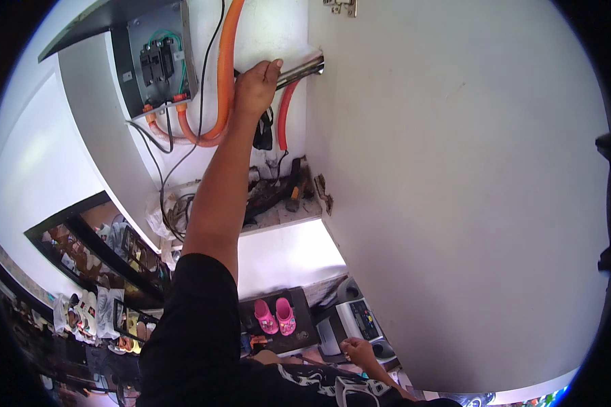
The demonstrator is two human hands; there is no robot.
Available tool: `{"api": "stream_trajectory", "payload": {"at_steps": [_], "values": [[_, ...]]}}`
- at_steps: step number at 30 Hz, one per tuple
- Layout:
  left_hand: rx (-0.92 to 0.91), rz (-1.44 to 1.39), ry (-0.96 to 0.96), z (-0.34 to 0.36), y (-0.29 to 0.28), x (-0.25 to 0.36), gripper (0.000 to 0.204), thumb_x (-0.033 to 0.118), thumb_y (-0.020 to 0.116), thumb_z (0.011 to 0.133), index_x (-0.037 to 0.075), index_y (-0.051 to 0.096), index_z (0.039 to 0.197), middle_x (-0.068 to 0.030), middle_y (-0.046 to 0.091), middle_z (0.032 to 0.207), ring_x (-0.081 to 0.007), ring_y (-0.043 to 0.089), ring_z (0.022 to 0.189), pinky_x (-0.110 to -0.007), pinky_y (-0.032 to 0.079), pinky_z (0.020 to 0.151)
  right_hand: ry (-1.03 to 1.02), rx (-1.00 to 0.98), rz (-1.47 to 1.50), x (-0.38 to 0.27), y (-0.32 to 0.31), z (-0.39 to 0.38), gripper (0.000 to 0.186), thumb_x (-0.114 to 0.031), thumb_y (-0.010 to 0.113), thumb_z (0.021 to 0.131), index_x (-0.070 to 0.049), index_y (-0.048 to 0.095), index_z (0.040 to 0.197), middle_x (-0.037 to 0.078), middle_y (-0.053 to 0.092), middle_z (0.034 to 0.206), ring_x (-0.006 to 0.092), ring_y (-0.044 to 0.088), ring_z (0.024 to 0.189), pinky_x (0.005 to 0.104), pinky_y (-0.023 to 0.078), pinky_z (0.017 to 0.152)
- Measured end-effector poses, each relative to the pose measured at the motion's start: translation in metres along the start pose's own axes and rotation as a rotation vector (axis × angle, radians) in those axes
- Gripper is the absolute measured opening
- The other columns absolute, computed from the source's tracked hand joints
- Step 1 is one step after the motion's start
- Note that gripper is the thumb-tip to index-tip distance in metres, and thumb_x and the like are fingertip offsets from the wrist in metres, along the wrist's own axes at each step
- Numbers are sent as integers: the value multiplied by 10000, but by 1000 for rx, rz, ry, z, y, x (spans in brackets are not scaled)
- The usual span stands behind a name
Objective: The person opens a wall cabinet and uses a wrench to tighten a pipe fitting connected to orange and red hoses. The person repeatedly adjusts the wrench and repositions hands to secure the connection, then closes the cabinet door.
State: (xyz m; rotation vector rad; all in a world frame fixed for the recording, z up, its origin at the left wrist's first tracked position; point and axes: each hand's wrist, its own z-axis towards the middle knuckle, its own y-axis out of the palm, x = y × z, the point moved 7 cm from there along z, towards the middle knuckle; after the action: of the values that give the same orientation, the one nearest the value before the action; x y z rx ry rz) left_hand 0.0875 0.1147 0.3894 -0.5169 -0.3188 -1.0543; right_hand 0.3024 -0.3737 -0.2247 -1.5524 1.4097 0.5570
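My left hand (256, 88), at the end of a raised arm, is wrapped around a long shiny metal tool (301, 72). The tool points right, and its far end meets the edge of the large grey panel (455, 169). What kind of tool it is I cannot make out. Just left of that hand an orange conduit (227, 68) runs down the white wall, and a red conduit (285, 119) hangs below the tool. Low down, my right hand (358, 351) has its fingers curled in front of a grey-and-white machine (360, 319); anything inside them is hidden.
An open metal breaker box (134, 54) with a black breaker (157, 62) and green wires is at upper left. Debris lies on the ledge (292, 216). Pink clogs (275, 317) sit on a dark surface below; shoes (81, 313) fill the lower left. Black cables (202, 102) hang down the wall.
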Motion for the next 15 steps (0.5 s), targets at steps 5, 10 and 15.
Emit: {"api": "stream_trajectory", "payload": {"at_steps": [5,10,15], "values": [[-328,-254,-22,-13,7,-15,412,451,664,1013,48,741,1047,-88,621,757,-152,558,713,-341,475,690,-103,25,42,-18,-1,11,266,-234,703,964,29,733,992,35,684,720,92,623,621,276,499,585],[-263,1,134,-16,2,-4,452,496,610,1020,88,718,1181,-176,714,879,-303,689,833,-412,529,794,-211,-14,-140,-69,16,22,333,-332,680,960,-26,758,1064,163,771,922,295,756,861,393,578,788],[-246,172,0,-12,4,3,522,563,581,1005,101,716,1209,-218,730,1022,-381,700,997,-456,529,866,-362,-30,-163,-103,33,6,273,-282,704,973,-23,753,1044,65,731,775,135,681,678,317,549,662]]}}
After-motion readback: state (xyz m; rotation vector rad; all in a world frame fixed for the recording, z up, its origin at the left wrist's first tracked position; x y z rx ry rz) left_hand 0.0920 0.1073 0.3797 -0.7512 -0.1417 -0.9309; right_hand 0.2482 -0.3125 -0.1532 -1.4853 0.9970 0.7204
